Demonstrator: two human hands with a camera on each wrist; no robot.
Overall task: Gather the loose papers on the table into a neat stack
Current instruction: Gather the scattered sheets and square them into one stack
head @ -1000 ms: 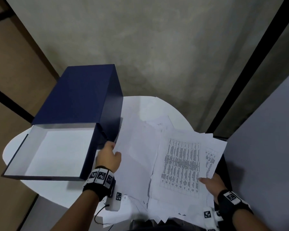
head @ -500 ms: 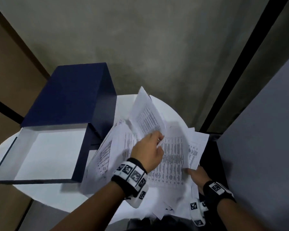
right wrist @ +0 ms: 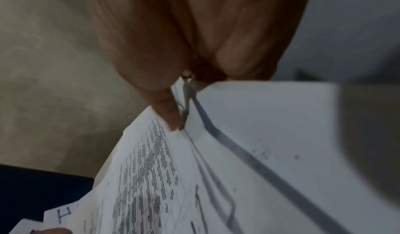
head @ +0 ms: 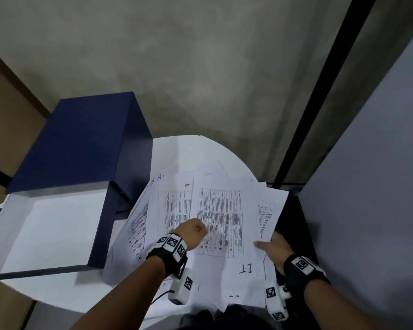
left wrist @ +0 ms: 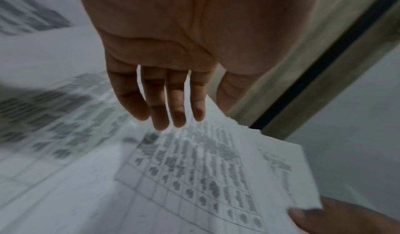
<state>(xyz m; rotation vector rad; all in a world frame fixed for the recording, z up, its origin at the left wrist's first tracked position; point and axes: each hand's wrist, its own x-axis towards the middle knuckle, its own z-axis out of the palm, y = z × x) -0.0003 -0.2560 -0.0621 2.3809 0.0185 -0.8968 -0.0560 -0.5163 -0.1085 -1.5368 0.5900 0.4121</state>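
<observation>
Several printed sheets, the loose papers (head: 221, 217), lie fanned over the right half of a round white table (head: 196, 151); the top sheet carries a table of text. My left hand (head: 194, 233) hovers just above the pile's middle. In the left wrist view this left hand (left wrist: 173, 111) has straight, relaxed fingers over the papers (left wrist: 194, 169) and holds nothing. My right hand (head: 270, 246) grips the pile's right edge. In the right wrist view the right hand (right wrist: 179, 117) pinches the papers (right wrist: 249, 135), thumb on top and fingers underneath.
A dark blue box (head: 81, 144) stands on the table's left side, its white-lined tray (head: 53, 229) open toward me. A grey partition (head: 372, 186) rises close on the right. Papers overhang the table's near edge. Concrete floor lies beyond.
The sheet my left hand held up half a second ago now lies flat on the pile. That hand has let go and drawn back toward me. The right hand stays on the right edge.
</observation>
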